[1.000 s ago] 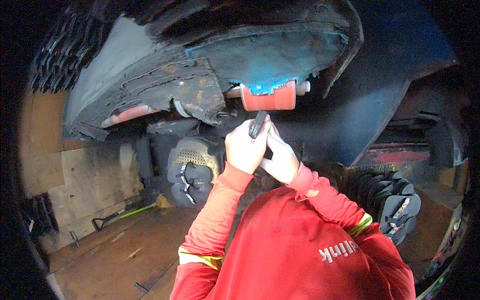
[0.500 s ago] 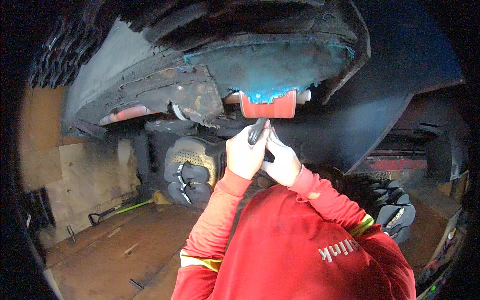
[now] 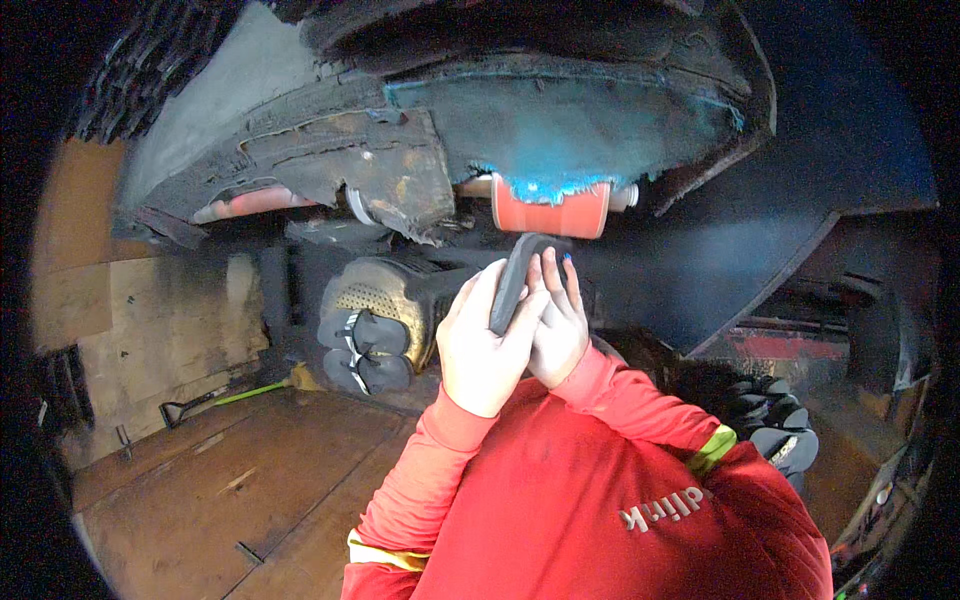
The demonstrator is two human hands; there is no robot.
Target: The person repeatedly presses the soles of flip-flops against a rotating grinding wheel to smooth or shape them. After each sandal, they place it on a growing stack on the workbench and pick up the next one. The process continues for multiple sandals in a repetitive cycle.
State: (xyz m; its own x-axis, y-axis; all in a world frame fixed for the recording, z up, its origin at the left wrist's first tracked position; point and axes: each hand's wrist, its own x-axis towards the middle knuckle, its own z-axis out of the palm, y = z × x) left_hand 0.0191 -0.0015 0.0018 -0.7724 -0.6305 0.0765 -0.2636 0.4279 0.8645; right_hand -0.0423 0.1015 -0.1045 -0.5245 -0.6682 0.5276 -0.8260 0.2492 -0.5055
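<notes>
Between both hands, a dark grey flip-flop (image 3: 511, 285) stands on edge, its rounded end just below the orange-red abrasive roller (image 3: 550, 215). Whether the two touch, I cannot tell. My left hand (image 3: 476, 345) is closed around the near part of the sole, thumb along its side. On the other side, my right hand (image 3: 560, 325) presses its fingers against the far part, one fingertip showing blue. The strap side is hidden by the fingers. A torn, blue-dusted cloth flap (image 3: 570, 125) hangs over the top of the roller.
Left of my hands, a pair of grey flip-flops (image 3: 365, 350) rests against a dusty perforated machine part (image 3: 375, 292). More flip-flops (image 3: 785, 440) are heaped at right. A green-handled tool (image 3: 250, 393) lies by the plywood wall (image 3: 165, 320). A dark metal panel (image 3: 740, 270) slopes down at right.
The flip-flop has been turned, so more of its long edge and rounded end shows. Both hands have shifted slightly lower, and the right fingers now stretch higher along it. The view has moved slightly.
</notes>
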